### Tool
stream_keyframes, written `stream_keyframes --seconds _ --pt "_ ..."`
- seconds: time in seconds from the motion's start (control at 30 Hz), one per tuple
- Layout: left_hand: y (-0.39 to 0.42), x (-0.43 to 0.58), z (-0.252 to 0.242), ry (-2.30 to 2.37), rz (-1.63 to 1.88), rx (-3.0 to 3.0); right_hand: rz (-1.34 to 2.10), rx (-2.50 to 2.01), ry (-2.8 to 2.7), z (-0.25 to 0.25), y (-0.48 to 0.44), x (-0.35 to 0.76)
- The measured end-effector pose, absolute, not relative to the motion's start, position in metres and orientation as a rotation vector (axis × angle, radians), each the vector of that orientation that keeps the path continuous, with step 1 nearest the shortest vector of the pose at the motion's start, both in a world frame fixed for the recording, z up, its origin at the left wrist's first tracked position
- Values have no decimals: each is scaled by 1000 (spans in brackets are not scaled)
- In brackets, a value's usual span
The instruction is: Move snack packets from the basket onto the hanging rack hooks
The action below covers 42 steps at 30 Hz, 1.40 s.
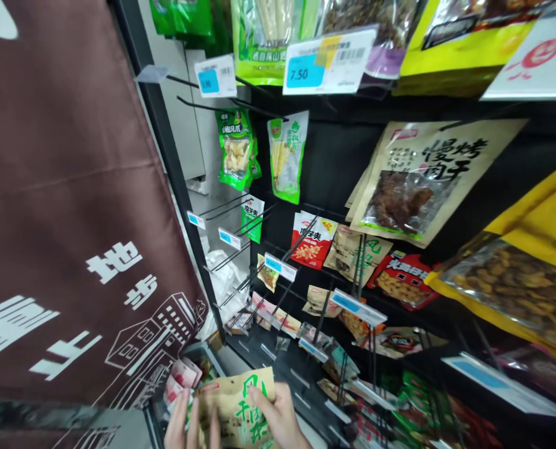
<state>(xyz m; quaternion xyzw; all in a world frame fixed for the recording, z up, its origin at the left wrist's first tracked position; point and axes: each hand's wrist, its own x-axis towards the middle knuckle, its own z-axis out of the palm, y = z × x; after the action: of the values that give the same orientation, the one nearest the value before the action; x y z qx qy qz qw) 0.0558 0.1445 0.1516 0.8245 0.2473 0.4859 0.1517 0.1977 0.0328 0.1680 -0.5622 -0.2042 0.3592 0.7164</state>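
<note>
A tan snack packet (231,399) with green lettering is at the bottom of the head view, above a container. My right hand (282,415) grips its right side, the thumb pressed on the front. My left hand (188,424) is at the packet's left side, fingers pointing up and somewhat blurred; whether it grips the packet is unclear. Beyond the left hand, a dark-edged bin (152,427) holds pink and green packets. A similar tan packet (355,252) hangs on the rack.
A black rack with wire hooks, price tags (280,267) and hanging snack packets, such as a red one (311,240), fills the right. A brown curtain (72,156) with white print hangs at the left. A dark shelf base (268,355) lies below.
</note>
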Motion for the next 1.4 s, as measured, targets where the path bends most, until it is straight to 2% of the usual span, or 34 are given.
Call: stream_keyframes --seconds 0.1,0.2,0.47,0.9,1.4 --pt "133 89 180 397 1119 2729 679 -1296 -417 183 19 215" --pt "116 128 203 225 943 2838 576 -1326 -309 196 -1 236" --pt "77 221 236 -211 876 2801 352 -1362 -44 209 -61 302" --pt "37 281 266 -240 1162 2717 -44 -1530 -104 255 -91 347" --pt "23 292 281 -74 1021 2736 -141 -1562 -147 260 -92 367"
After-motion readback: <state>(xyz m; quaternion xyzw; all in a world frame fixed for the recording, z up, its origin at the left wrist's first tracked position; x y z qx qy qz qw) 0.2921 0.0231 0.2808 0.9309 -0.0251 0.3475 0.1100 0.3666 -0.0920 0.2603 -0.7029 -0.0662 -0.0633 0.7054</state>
